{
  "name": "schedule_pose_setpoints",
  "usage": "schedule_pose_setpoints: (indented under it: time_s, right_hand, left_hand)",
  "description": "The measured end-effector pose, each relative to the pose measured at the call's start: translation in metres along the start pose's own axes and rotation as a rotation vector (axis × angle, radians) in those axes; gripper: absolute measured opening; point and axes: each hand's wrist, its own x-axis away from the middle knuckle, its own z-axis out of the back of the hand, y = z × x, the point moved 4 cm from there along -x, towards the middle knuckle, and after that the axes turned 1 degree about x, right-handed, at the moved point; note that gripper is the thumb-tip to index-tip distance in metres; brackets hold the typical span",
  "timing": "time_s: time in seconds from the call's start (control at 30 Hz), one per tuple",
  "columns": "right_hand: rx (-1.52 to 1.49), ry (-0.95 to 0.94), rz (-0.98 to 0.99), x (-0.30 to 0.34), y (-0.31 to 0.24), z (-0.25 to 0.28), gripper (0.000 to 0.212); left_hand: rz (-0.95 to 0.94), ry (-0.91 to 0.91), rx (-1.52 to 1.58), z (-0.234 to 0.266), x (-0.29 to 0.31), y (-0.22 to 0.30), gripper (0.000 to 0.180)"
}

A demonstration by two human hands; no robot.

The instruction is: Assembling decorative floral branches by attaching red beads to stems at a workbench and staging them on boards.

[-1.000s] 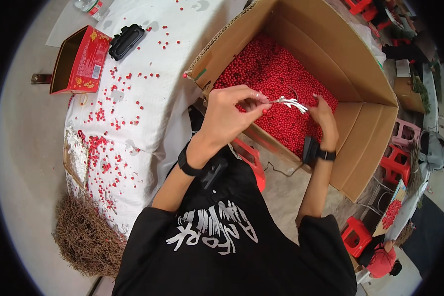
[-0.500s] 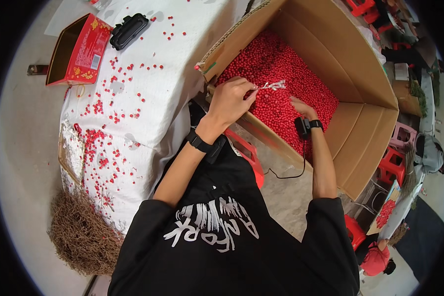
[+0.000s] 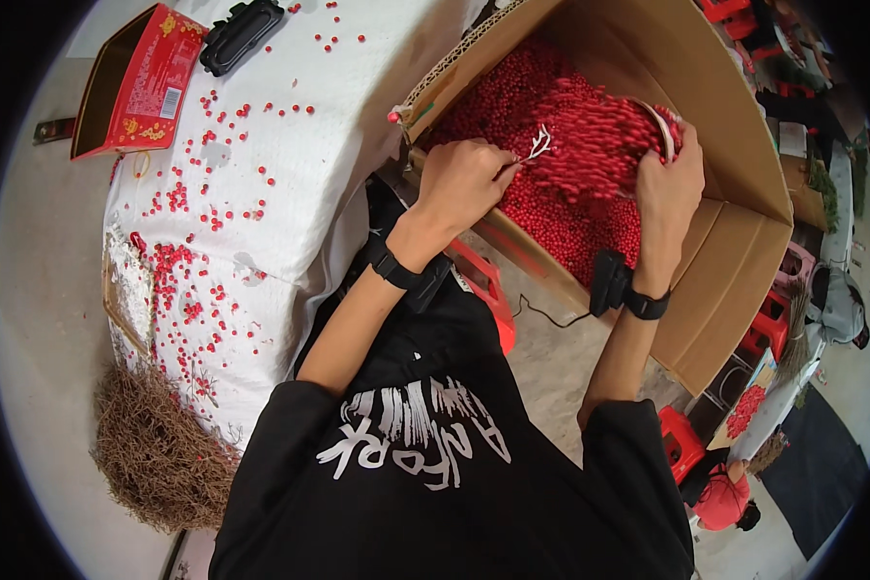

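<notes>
A cardboard box [image 3: 739,253] with raised flaps stands in front of me, holding a deep heap of small red berry beads [image 3: 575,227]. My left hand [image 3: 464,184] is closed at the box's near left edge, pinching a small white branched sprig [image 3: 537,145] that points over the beads. My right hand [image 3: 669,198] grips the pale-rimmed edge of a shallow round container [image 3: 664,128], tilted toward the sprig. Red beads blur in motion between container and sprig. Most of the container is hidden by beads and fingers.
To the left, a white-covered table [image 3: 290,193] carries scattered red beads, a red carton [image 3: 150,92] and a black case-like object [image 3: 242,34]. Brown twigs [image 3: 159,454] are bundled at its near corner. Red stools [image 3: 681,445] and a person in red [image 3: 723,498] are at right.
My right hand has risen out of the beads, bringing up the round container, from which beads now spill. My left hand still holds the sprig and has shifted slightly right.
</notes>
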Motion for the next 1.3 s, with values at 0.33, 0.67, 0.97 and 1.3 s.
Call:
schedule_pose_setpoints:
  time_s: [0.33,0.67,0.97,1.3]
  right_hand:
    - [0.123,-0.024,-0.053,-0.032,0.092,-0.085,0.044]
    - [-0.385,-0.634,-0.268,0.03,0.231,-0.231,0.043]
    - [-0.505,-0.968,-0.151,0.004,0.18,-0.114,0.04]
    - [0.185,-0.186,0.034,0.001,-0.005,-0.009,0.045]
  left_hand:
    - [0.014,0.083,0.028,-0.003,0.005,-0.003,0.016]
    - [0.098,0.105,0.069,-0.011,0.001,-0.002,0.011]
    - [0.126,0.104,-0.01,-0.009,0.002,-0.007,0.014]
    - [0.126,0.002,-0.071,-0.007,0.0,-0.001,0.013]
